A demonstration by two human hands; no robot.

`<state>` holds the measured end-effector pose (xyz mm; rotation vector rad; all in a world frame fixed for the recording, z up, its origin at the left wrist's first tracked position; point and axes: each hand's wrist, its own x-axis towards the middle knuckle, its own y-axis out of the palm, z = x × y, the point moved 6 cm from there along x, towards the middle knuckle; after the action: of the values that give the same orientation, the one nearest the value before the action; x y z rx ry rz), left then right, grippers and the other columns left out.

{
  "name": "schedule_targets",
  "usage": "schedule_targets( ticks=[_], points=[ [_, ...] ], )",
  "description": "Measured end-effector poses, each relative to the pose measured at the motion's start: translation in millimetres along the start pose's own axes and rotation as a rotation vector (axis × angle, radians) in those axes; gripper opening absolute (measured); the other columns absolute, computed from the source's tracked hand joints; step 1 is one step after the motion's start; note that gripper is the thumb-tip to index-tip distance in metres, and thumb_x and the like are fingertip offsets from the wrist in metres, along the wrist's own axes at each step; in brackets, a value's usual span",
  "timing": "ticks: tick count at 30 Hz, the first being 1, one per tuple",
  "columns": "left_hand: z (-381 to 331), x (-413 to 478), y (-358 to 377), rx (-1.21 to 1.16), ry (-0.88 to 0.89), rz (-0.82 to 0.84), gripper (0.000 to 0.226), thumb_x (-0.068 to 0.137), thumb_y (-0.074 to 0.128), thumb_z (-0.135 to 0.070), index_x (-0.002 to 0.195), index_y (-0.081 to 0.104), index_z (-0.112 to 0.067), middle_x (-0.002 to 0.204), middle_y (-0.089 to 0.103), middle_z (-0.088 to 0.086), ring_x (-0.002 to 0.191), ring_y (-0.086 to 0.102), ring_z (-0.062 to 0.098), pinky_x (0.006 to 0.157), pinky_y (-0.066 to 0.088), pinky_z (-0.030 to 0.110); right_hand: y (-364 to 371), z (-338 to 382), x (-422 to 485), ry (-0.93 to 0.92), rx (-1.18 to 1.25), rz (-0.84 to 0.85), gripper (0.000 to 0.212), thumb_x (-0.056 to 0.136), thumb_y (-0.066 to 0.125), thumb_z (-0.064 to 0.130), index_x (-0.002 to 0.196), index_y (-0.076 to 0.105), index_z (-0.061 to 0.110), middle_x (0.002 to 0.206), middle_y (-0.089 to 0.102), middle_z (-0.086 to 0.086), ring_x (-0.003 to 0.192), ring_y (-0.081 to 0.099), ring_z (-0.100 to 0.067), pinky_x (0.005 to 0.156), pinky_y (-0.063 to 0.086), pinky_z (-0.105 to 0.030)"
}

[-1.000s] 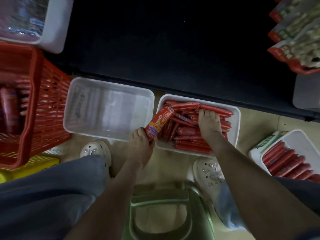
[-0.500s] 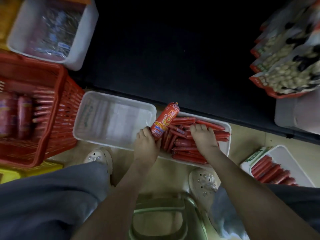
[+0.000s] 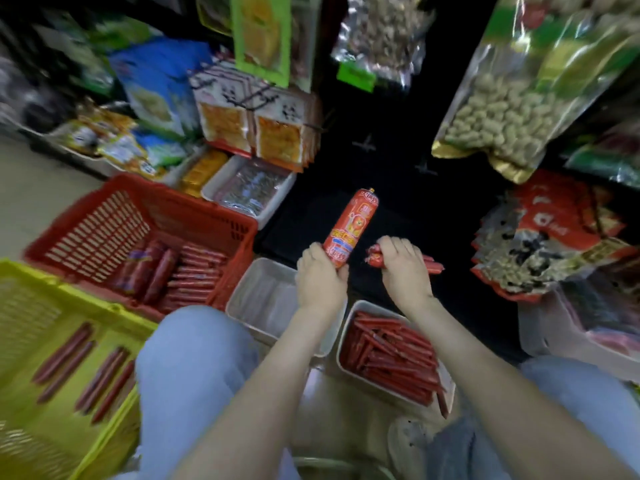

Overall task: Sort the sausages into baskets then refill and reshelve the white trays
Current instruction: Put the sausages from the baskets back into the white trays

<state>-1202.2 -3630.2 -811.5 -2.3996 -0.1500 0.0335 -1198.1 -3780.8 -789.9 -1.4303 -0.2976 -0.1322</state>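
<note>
Two hands raised side by side near centre, over the trays; view blurred.
- Left hand [image 3: 320,282]: fingers curled round the lower end of fat sausage [image 3: 350,230], held upright, top leaning toward 1 o'clock.
- Right hand [image 3: 405,271]: clamped on thin-sausage bundle [image 3: 375,258], ends poking out at 9 and 3 o'clock of the fist.
- Filled white tray [image 3: 343,337]: at 6 o'clock of the right hand, carrying sausage heap [image 3: 391,355].
- Second white tray [image 3: 266,299]: just beside it at 9 o'clock, partly under the left wrist.
- Red basket [image 3: 86,233]: at 9 o'clock of the left hand, with stacked sausages [image 3: 187,275] inside.
- Yellow basket [image 3: 31,306]: at 8 o'clock of centre, loose thin sausages [image 3: 62,355] on its floor.
- Peanut bag [image 3: 502,116]: at 1 o'clock, among shelved snack packets.
</note>
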Motion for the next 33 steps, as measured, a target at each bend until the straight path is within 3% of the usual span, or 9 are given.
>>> schedule_targets(
  ticks=[5, 9, 12, 17, 21, 25, 30, 33],
  points=[
    [18.6, -13.2, -105.4, -0.091, -0.017, -0.116, 0.054, 0.086, 0.067, -0.027, 0.124, 0.041, 0.001, 0.123, 0.051, 0.019, 0.115, 0.047, 0.034, 0.092, 0.038, 0.039, -63.4, 101.8, 24.6, -0.244, 0.065, -0.075, 0.043, 0.058, 0.066, -0.017, 0.096, 0.062, 0.003, 0.086, 0.066, -0.013, 0.077, 0.061, -0.034, 0.071, 0.047, -0.038],
    [56.2, -27.2, -179.2, -0.197, -0.127, -0.215, 0.053, 0.082, 0.072, -0.031, 0.119, 0.046, -0.003, 0.118, 0.056, 0.014, 0.11, 0.053, 0.032, 0.088, 0.043, 0.04, -101.2, 190.4, 41.3, -0.336, 0.286, -0.088, 0.034, 0.077, 0.058, -0.008, 0.106, 0.063, 0.007, 0.101, 0.067, -0.011, 0.093, 0.061, -0.032, 0.075, 0.042, -0.031],
    [89.9, -43.5, -224.0, -0.261, -0.209, -0.301, 0.05, 0.08, 0.073, -0.032, 0.115, 0.049, -0.006, 0.113, 0.059, 0.012, 0.105, 0.057, 0.031, 0.083, 0.044, 0.038, -110.3, 246.0, 54.2, -0.358, 0.444, -0.013, 0.03, 0.082, 0.058, 0.0, 0.109, 0.063, 0.013, 0.107, 0.067, -0.007, 0.099, 0.06, -0.027, 0.07, 0.034, -0.024],
    [146.8, -74.4, -268.3, -0.216, -0.312, -0.389, 0.047, 0.079, 0.074, -0.032, 0.111, 0.05, -0.007, 0.109, 0.062, 0.011, 0.099, 0.059, 0.03, 0.076, 0.043, 0.035, -91.0, 317.9, 58.2, -0.535, 0.539, 0.124, 0.026, 0.084, 0.065, 0.007, 0.108, 0.062, 0.015, 0.102, 0.069, -0.008, 0.098, 0.063, -0.028, 0.075, 0.045, -0.033],
    [189.9, -83.2, -283.8, -0.156, -0.439, -0.413, 0.049, 0.08, 0.074, -0.03, 0.117, 0.052, -0.008, 0.109, 0.064, 0.01, 0.097, 0.061, 0.031, 0.067, 0.037, 0.029, -59.5, 342.9, 60.1, -0.582, 0.602, 0.234, 0.027, 0.086, 0.068, 0.013, 0.111, 0.063, 0.016, 0.101, 0.069, -0.006, 0.096, 0.061, -0.024, 0.069, 0.031, -0.022],
    [240.0, -68.0, -281.8, -0.103, -0.595, -0.371, 0.051, 0.078, 0.076, -0.033, 0.115, 0.054, -0.007, 0.111, 0.065, 0.014, 0.099, 0.061, 0.034, 0.07, 0.04, 0.033, -15.0, 354.3, 83.4, -0.456, 0.697, 0.377, 0.019, 0.083, 0.071, 0.013, 0.098, 0.063, 0.021, 0.075, 0.06, 0.014, 0.08, 0.055, -0.014, 0.06, 0.032, -0.018],
    [296.6, 1.4, -267.0, -0.025, -0.691, -0.324, 0.049, 0.079, 0.074, -0.031, 0.116, 0.053, -0.007, 0.114, 0.063, 0.014, 0.103, 0.059, 0.034, 0.079, 0.045, 0.035, 73.1, 360.8, 128.1, -0.114, 1.006, 0.625, 0.019, 0.081, 0.071, 0.002, 0.099, 0.066, 0.005, 0.08, 0.064, 0.001, 0.063, 0.059, 0.004, 0.06, 0.042, -0.008],
    [338.9, 71.4, -246.9, 0.09, -0.677, -0.254, 0.051, 0.08, 0.073, -0.031, 0.117, 0.05, -0.006, 0.118, 0.06, 0.016, 0.109, 0.056, 0.036, 0.087, 0.044, 0.04, 152.1, 359.8, 151.8, 0.112, 1.171, 0.789, 0.024, 0.08, 0.069, 0.001, 0.104, 0.066, 0.004, 0.09, 0.068, -0.014, 0.079, 0.064, -0.019, 0.073, 0.043, -0.031]
  ],
)
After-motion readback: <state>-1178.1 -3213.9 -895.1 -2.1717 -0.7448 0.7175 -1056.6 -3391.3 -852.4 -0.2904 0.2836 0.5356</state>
